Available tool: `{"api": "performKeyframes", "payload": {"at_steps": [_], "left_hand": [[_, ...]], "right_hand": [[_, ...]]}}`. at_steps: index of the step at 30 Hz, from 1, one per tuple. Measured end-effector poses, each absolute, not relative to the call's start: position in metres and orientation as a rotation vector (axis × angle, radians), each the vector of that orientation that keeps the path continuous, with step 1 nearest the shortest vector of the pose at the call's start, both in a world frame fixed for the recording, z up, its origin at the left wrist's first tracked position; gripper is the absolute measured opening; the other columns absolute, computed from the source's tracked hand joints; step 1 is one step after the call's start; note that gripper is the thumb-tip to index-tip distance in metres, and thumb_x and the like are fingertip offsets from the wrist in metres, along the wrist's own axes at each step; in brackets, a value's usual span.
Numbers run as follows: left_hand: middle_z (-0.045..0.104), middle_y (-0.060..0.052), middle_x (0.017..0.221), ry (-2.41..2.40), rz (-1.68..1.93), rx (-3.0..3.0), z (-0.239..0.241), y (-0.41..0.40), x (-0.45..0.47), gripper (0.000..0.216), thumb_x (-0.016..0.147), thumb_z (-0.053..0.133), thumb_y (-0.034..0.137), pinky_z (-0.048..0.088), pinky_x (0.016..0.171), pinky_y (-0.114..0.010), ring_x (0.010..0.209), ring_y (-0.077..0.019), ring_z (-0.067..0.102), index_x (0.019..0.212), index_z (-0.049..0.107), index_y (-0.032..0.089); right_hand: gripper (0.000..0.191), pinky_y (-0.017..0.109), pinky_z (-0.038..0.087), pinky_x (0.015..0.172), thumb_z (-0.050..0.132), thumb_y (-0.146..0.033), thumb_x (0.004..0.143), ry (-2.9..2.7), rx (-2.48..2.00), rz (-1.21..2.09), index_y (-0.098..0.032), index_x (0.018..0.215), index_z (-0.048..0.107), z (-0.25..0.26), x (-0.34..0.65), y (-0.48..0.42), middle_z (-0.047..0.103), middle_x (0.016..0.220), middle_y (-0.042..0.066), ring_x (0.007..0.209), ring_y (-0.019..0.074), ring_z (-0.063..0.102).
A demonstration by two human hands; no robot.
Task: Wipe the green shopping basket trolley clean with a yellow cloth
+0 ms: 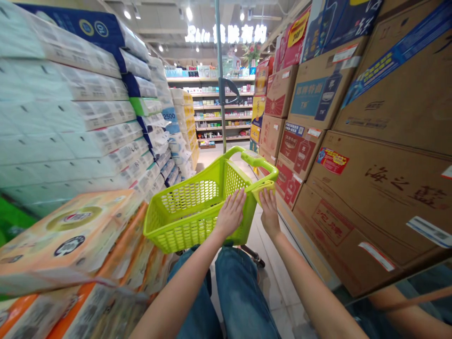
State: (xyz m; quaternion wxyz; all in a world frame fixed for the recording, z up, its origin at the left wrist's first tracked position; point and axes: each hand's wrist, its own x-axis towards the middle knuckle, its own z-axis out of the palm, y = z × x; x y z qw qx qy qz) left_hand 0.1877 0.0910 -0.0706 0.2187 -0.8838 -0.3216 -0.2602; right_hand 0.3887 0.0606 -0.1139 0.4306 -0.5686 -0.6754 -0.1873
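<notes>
A lime green plastic shopping basket (187, 207) on wheels stands in the aisle in front of my knees, tilted and with nothing visible inside. My left hand (231, 212) lies flat on the basket's near rim, fingers stretched forward and together. My right hand (269, 209) touches the basket's right rear corner just under its raised green handle (259, 162), fingers extended against the yellow-green plastic. Neither hand is wrapped round anything.
Stacked packs of tissue and paper rolls (70, 117) wall the left side, with orange packs (70, 240) close by my left knee. Brown cardboard cartons (370, 155) are piled high on the right. A metal pole (219, 70) and store shelves (222, 113) lie ahead down the narrow tiled aisle.
</notes>
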Motion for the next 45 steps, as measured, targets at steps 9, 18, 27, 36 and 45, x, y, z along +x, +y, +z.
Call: {"api": "performKeyframes", "payload": {"at_steps": [9, 18, 27, 36, 45], "left_hand": [[0.017, -0.006, 0.167, -0.786, -0.648, -2.441, -0.069, 0.108, 0.200, 0.068, 0.094, 0.038, 0.022, 0.013, 0.126, -0.043, 0.155, -0.0210, 0.010, 0.158, 0.018, 0.011], [0.015, -0.012, 0.166, -0.882, -0.624, -2.375, -0.080, 0.101, 0.213, 0.069, 0.095, 0.038, 0.023, 0.023, 0.124, -0.038, 0.154, -0.0229, 0.013, 0.157, 0.015, 0.005], [0.018, -0.013, 0.165, -0.962, -0.692, -2.364, -0.092, 0.093, 0.222, 0.070, 0.092, 0.039, 0.017, 0.025, 0.124, -0.040, 0.154, -0.0231, 0.013, 0.157, 0.018, 0.004], [0.015, -0.011, 0.166, -0.959, -0.671, -2.328, -0.097, 0.095, 0.221, 0.066, 0.094, 0.037, 0.018, 0.025, 0.124, -0.037, 0.154, -0.0231, 0.011, 0.156, 0.020, 0.004], [0.018, -0.012, 0.165, -0.998, -0.686, -2.368, -0.096, 0.092, 0.224, 0.067, 0.093, 0.038, 0.017, 0.026, 0.124, -0.039, 0.154, -0.0225, 0.012, 0.156, 0.021, 0.003]], "right_hand": [[0.089, 0.054, 0.020, 0.125, 0.025, 0.007, 0.079, -1.478, -1.436, -0.449, -0.024, 0.160, 0.004, -0.089, 0.403, 0.080, 0.011, 0.169, 0.004, 0.155, 0.0204, 0.003], [0.097, 0.056, 0.018, 0.125, 0.028, 0.009, 0.073, -1.581, -1.361, -0.382, -0.027, 0.160, 0.006, -0.099, 0.387, 0.074, 0.014, 0.168, 0.001, 0.155, 0.0214, 0.007], [0.091, 0.057, 0.019, 0.124, 0.027, 0.005, 0.080, -1.466, -1.360, -0.363, -0.027, 0.160, -0.001, -0.105, 0.365, 0.081, 0.006, 0.169, 0.002, 0.155, 0.0219, 0.004], [0.095, 0.054, 0.016, 0.126, 0.027, 0.008, 0.074, -1.359, -1.364, -0.340, -0.026, 0.160, 0.006, -0.083, 0.388, 0.085, 0.009, 0.169, 0.000, 0.155, 0.0203, 0.005], [0.093, 0.056, 0.020, 0.125, 0.029, 0.006, 0.078, -1.542, -1.351, -0.314, -0.027, 0.160, 0.000, -0.118, 0.358, 0.071, 0.009, 0.169, 0.002, 0.155, 0.0213, 0.007]]}}
